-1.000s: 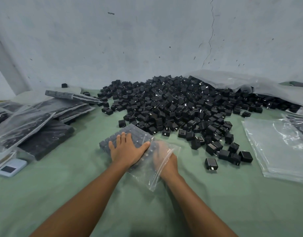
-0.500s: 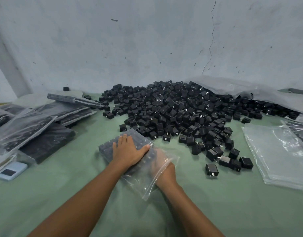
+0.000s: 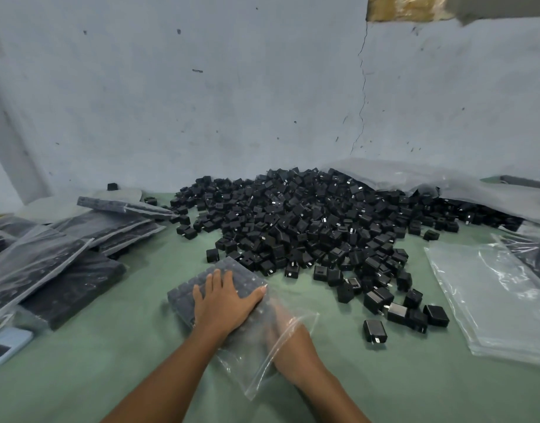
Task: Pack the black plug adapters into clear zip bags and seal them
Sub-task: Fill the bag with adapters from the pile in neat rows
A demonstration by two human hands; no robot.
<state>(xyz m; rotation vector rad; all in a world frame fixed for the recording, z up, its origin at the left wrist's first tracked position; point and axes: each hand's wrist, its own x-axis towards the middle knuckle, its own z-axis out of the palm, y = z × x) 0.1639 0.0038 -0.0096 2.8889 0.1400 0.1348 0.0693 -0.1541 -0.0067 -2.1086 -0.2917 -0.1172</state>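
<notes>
A clear zip bag (image 3: 253, 366) lies on the green table, its far half filled with a flat layer of black plug adapters (image 3: 183, 296). My left hand (image 3: 224, 303) presses flat on top of that filled part, fingers spread. My right hand (image 3: 281, 328) is inside the bag's open mouth and shows blurred through the plastic, its fingers reaching toward the adapters. A big heap of loose black adapters (image 3: 308, 221) lies beyond the bag, and a few strays (image 3: 374, 331) lie to the right of my hands.
Several packed bags (image 3: 64, 254) are stacked at the left, beside a small pale-blue device (image 3: 3, 346). A stack of empty clear bags (image 3: 491, 300) lies at the right. A large plastic sheet (image 3: 415, 178) covers the heap's back right, against the wall.
The view has tilted upward, so everything sits lower in the frame. Both hands stay where they were, the left on the bag and the right inside it.
</notes>
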